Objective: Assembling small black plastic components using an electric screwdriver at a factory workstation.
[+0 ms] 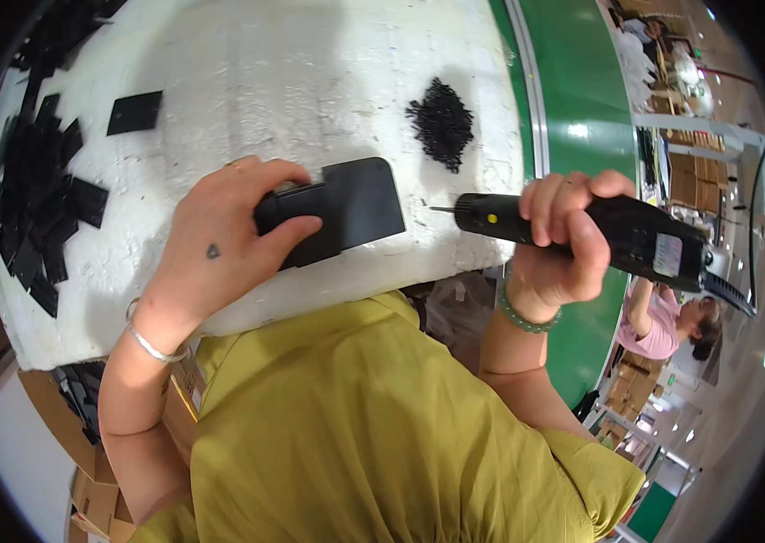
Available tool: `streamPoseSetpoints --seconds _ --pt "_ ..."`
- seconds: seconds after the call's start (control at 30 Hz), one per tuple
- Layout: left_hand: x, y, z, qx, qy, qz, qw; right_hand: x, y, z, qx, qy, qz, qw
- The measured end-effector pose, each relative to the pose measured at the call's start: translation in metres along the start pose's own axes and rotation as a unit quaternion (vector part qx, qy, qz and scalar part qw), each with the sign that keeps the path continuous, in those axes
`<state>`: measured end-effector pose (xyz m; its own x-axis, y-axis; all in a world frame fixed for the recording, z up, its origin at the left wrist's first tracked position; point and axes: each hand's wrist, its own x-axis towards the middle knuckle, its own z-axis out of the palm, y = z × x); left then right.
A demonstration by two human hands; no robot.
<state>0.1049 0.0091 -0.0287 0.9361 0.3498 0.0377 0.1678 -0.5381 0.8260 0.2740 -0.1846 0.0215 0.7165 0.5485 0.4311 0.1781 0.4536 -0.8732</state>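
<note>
My left hand (236, 222) is closed round a flat black plastic part (363, 206) with one rounded corner, holding it just over the white foam surface (256, 118). Its thumb lies across the near side, and the fingers hide the part's left end. In my right hand (573, 226) is a black electric screwdriver (500, 217), gripped round its body. Its thin bit points left toward the black part, with a gap between them. Beyond the bit lies a heap of small black screws (441, 124).
Many black plastic pieces (38, 199) are piled along the foam's left side, and a single black plate (135, 113) lies apart from them. A green table (586, 109) runs along the right. Farther right, a person in pink (654, 321) is near cardboard boxes (631, 385).
</note>
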Motion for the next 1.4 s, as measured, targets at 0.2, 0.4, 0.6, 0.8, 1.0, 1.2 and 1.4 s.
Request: streamPoseSetpoints --seconds 0.2,0.4,0.6,0.8,1.0,1.2,1.4 --pt "0.0 0.019 -0.002 0.116 0.085 0.045 0.989 -0.001 0.001 -0.004 0.034 0.006 -0.004 0.999" --pt "0.019 0.051 0.023 0.126 0.044 0.204 0.97 0.006 -0.035 0.003 0.102 -0.103 -0.034 0.989" --pt "0.026 0.043 0.033 0.059 0.044 0.271 0.96 0.007 -0.052 0.022 0.13 -0.102 -0.065 0.984" --pt "0.019 0.046 0.03 0.012 0.075 0.241 0.968 0.008 -0.055 0.026 0.152 -0.128 -0.063 0.978" --pt "0.011 0.042 0.03 0.024 0.091 0.276 0.957 0.009 -0.05 0.034 0.153 -0.248 -0.116 0.949" --pt "0.006 0.037 0.011 0.035 0.074 0.18 0.98 0.007 -0.037 0.045 0.083 -0.212 -0.046 0.973" --pt "-0.002 0.005 -0.005 0.084 0.125 0.059 0.987 -0.002 -0.024 0.061 0.074 -0.223 0.022 0.972"
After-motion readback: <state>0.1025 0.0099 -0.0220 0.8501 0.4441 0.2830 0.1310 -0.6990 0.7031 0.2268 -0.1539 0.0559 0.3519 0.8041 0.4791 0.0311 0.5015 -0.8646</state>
